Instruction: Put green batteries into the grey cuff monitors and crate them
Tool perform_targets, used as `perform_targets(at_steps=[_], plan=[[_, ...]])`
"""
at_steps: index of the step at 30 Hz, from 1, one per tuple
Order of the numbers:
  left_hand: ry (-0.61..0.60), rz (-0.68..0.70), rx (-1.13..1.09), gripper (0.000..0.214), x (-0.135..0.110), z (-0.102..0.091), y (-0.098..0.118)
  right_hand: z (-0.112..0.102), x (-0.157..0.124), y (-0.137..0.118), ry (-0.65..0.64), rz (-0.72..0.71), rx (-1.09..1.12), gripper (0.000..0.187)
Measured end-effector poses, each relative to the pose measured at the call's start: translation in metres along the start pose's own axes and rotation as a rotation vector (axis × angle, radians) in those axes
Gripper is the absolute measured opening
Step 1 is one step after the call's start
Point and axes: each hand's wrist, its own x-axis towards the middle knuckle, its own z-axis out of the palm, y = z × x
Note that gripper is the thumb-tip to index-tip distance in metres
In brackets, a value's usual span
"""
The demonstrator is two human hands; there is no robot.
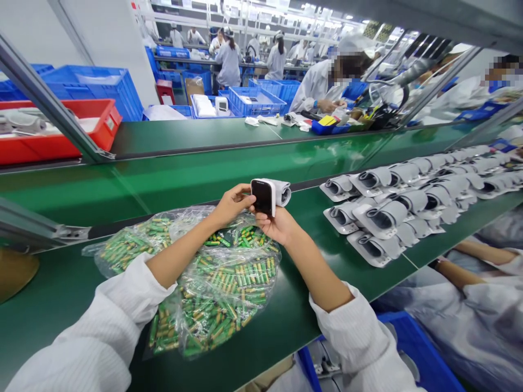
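wrist blood-pressure monitor (267, 197) — white cuff rolled round the body, glossy black face — held up off the green belt (314, 256), near centre of view. long axis running roughly left to right, tipped slightly, black face toward left, open cuff end toward right. left hand (232, 204) at upper left edge of the black face, fingers curled over it. right hand (278, 226) cupped under lower edge, slightly nearer the cuff end. both hands closed on the unit in a narrow grip, neither wide. clear plastic bag of green aa batteries (212, 288) on belt directly below forearms, near left. rows of matching monitors (392, 209) on belt to right, well apart from hands — cuff openings mostly upward. blue crates (96, 90) and red tray (57, 136) far left, beyond belt.
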Motion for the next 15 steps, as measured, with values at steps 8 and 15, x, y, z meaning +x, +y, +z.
perform_targets(at_steps=[8, 15], plan=[[0.024, -0.088, -0.138, 0.057, -0.001, 0.0014, 0.0056, -0.004, 0.0036, 0.0084, 0.175, -0.053, -0.228, 0.027], [0.07, -0.129, -0.145, 0.062, -0.0029, 0.0036, 0.0074, -0.0095, 0.0057, 0.0058, 0.368, -0.301, -0.19, 0.039]])
